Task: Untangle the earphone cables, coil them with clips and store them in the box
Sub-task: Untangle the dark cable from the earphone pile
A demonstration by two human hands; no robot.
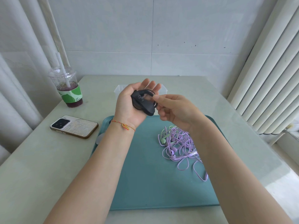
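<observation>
Coiling step: left hand (129, 101) cups black coil (142, 101) above tray (145, 183), fingers spread; right hand (171, 109) fingers pinch cable. Next prob.: fix clip, store in box (119, 90) behind.

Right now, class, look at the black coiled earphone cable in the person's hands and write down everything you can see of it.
The black coiled earphone cable is a thin, dark cord wound into a small round coil, with a wider black clip-like piece lying across it; what that piece is exactly cannot be told. It lies in the upturned palm of the left hand, held above the far edge of the teal tray. The right hand pinches the coil's right edge between thumb and forefinger. It touches nothing else.
</observation>
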